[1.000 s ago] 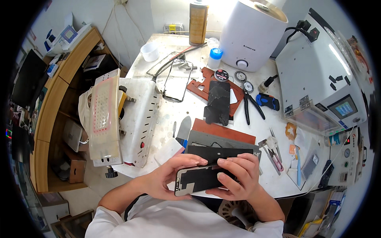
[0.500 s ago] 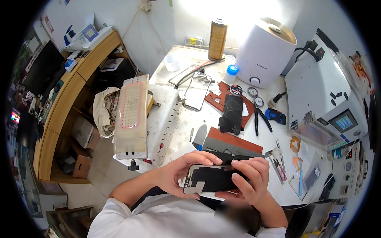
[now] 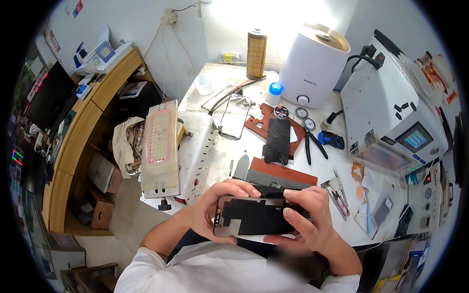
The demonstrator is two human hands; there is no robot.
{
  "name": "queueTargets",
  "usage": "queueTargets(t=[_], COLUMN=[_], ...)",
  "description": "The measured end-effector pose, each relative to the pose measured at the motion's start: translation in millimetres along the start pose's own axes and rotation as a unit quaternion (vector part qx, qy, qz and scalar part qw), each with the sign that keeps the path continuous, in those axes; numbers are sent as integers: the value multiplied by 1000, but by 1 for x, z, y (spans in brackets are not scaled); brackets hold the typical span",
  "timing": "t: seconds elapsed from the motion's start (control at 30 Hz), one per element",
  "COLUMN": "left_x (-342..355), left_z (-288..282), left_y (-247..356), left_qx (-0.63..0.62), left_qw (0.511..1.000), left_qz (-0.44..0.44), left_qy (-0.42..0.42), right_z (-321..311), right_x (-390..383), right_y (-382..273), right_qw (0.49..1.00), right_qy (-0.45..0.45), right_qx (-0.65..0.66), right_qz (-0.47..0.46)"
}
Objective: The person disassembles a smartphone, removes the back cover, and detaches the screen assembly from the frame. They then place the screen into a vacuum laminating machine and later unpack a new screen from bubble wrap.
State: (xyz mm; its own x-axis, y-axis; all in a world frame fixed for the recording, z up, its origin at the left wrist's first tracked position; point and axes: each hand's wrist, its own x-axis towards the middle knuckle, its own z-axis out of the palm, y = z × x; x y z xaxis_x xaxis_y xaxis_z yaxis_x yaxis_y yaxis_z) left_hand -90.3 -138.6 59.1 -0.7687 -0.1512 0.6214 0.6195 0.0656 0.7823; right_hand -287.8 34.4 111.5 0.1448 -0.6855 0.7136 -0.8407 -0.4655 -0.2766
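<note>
Both hands hold a phone screen assembly (image 3: 251, 219), dark backing toward me, with metal plates and a small part at its left end. My left hand (image 3: 205, 212) grips the left end, fingers along the top edge. My right hand (image 3: 312, 219) grips the right end, fingertips on its upper edge and face. Just beyond lie a black and grey mat (image 3: 293, 182), a red-brown mat (image 3: 283, 167) and a flat blade tool (image 3: 242, 166). Farther back, a cracked black phone screen (image 3: 276, 141) rests on a red-brown cut-out board (image 3: 256, 126).
Pliers (image 3: 309, 146), tweezers (image 3: 337, 200) and a blue tool (image 3: 331, 140) lie rightward, beside a machine with touchscreen (image 3: 391, 112). A white humidifier (image 3: 312, 68) and spray can (image 3: 256, 53) stand behind. A press (image 3: 159, 146) sits leftward, beside wooden shelving (image 3: 78, 166).
The screen assembly is turned more flat toward me, showing more of its dark backing, still held in both hands. The whole view has shifted as my head moved.
</note>
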Motion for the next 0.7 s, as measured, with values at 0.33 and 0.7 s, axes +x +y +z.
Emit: queueTargets(t=[0.33, 0.7], left_x=[0, 2], left_z=[0, -2], left_y=[5, 2], left_qx=[-18, -31], left_qw=[1000, 999], left_qz=[-6, 9], left_qy=[8, 34], right_z=[-7, -4], right_x=[6, 5], right_y=[-5, -5], right_qw=[999, 996], right_qy=[-24, -35], right_qx=[-37, -81], right_qz=[27, 17])
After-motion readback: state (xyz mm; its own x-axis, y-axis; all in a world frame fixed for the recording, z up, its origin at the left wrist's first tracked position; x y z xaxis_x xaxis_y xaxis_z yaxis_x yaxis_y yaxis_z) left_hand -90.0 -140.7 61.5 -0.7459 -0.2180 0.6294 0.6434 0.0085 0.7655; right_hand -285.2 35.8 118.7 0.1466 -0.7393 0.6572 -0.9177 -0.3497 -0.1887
